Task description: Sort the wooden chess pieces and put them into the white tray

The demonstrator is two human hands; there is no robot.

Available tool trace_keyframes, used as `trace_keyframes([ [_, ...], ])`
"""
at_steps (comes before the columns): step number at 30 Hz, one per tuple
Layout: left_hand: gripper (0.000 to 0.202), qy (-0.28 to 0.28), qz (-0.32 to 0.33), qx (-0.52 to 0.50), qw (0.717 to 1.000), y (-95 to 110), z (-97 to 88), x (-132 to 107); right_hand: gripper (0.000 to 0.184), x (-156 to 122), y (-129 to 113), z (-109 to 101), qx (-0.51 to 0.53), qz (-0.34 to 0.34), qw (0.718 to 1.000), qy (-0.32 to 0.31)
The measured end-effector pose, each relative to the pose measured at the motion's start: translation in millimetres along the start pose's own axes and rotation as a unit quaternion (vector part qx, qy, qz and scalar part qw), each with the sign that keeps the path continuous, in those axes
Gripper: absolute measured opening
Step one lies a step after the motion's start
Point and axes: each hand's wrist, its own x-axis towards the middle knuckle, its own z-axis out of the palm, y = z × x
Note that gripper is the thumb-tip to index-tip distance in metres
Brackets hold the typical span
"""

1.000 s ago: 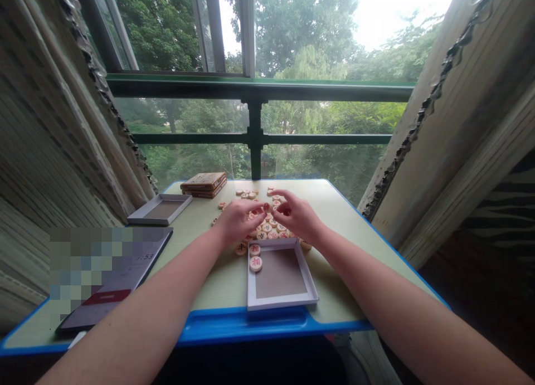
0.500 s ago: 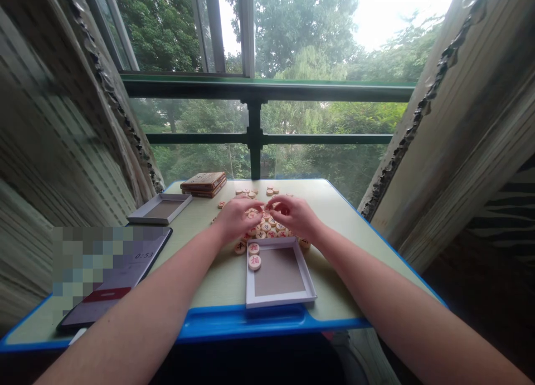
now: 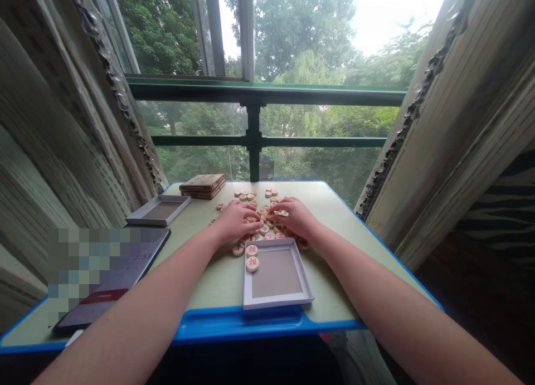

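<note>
Round Chinese chess pieces with red and black characters lie in a loose pile [image 3: 270, 236] in the middle of the table. Over the pile's left side is my left hand [image 3: 234, 222], its fingers apart and its tips among the pieces. My right hand [image 3: 293, 217] reaches in from the other side, fingers spread and bent over the pieces. I see no piece clearly gripped in either hand. Just in front of the pile sits a shallow white box tray [image 3: 308, 279]. Two pieces with the same red character, an upper piece [image 3: 251, 250] and a lower piece [image 3: 252, 264], lie along its left side.
At the left stand a second shallow tray [image 3: 132, 218] and a stack of brown flat boxes or books [image 3: 203, 193]. A tablet [image 3: 121, 279] showing a timer lies near my left forearm. The table has a blue edge [image 3: 234, 334]; a window with green rails [image 3: 317, 95] is behind.
Both hands have shifted slightly within the pile, and their fingertips have moved a little farther apart. The two pieces in the tray stay as they were. The view has shifted slightly.
</note>
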Motion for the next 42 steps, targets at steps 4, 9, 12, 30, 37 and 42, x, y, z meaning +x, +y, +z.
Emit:
trace_keyframes([
  [4, 0.029, 0.011, 0.013, 0.017, 1.000, -6, 1.2, 3, 0.016, 1, 4, 2, -0.025, 0.020, 0.999, -0.008],
  [9, 0.028, 0.017, 0.003, 0.044, 0.999, -13, 2.7, 3, 0.019, 1, 5, 0, -0.048, 0.052, 0.997, -0.011],
  [12, 0.028, 0.016, -0.006, 0.043, 0.999, -14, 3.5, 3, 0.021, 1, 5, 1, -0.050, 0.059, 0.997, -0.014],
  [30, 0.042, 0.013, -0.060, 0.110, 0.992, -19, 1.6, 2, 0.032, -1, 12, -4, -0.143, 0.025, 0.987, -0.074],
  [37, 0.042, 0.004, -0.108, 0.124, 0.986, -16, 1.7, 2, 0.042, 2, 15, -6, -0.150, 0.062, 0.985, -0.053],
  [42, 0.044, -0.007, -0.105, 0.113, 0.988, -14, -0.4, 2, 0.041, 1, 21, -3, -0.120, 0.045, 0.988, -0.089],
])
